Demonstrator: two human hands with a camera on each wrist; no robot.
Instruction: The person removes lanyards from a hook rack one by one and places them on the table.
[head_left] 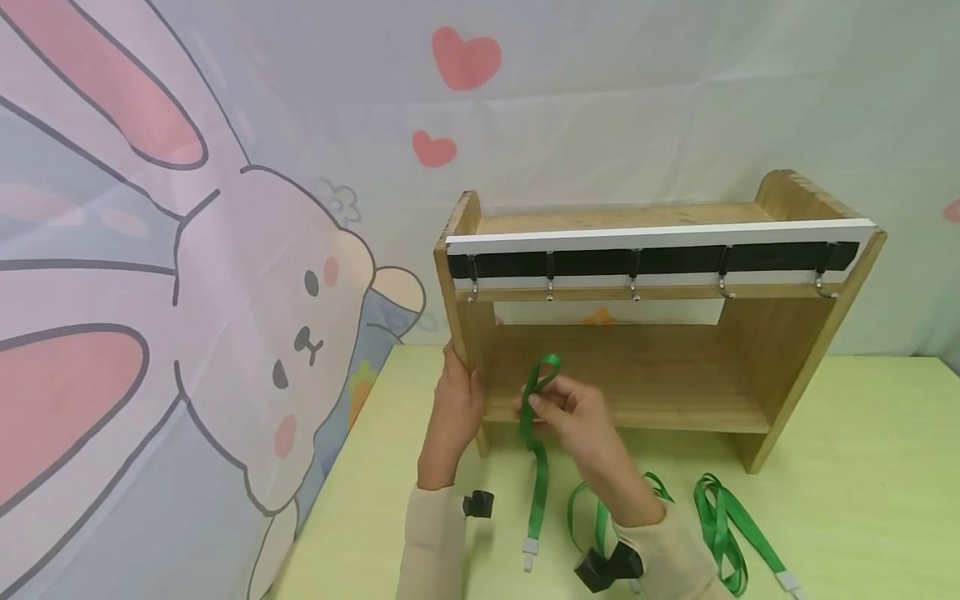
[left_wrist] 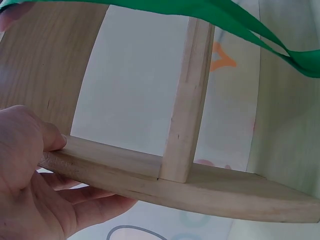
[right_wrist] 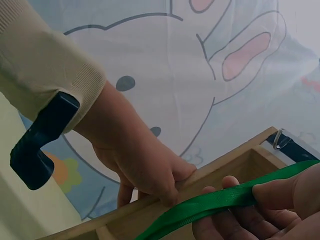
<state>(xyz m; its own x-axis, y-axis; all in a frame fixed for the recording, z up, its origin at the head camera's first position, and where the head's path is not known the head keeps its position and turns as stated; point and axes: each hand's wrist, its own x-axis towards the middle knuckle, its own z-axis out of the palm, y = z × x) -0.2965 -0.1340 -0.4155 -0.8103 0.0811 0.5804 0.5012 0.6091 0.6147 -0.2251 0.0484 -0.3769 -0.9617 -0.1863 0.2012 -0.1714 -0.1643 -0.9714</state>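
My left hand (head_left: 456, 404) grips the left side panel of a small wooden shelf (head_left: 630, 375); in the left wrist view the thumb lies on the panel's inner face, with the fingers on the outer side. In front of the shelf's left part, my right hand (head_left: 583, 418) pinches a green lanyard (head_left: 539, 492) between thumb and fingers. A small loop of the lanyard stands above the fingers, and its long end hangs down to a white clip (head_left: 529, 552). Several silver hooks (head_left: 634, 287) line a black strip on the shelf's upper front, above the right hand.
Another green lanyard (head_left: 723, 529) lies bunched on the pale green table (head_left: 862, 467) at the right. More green lanyard (head_left: 573, 517) lies partly hidden under the right forearm. Behind the shelf hangs a cloth backdrop (head_left: 600, 125) with a rabbit and hearts.
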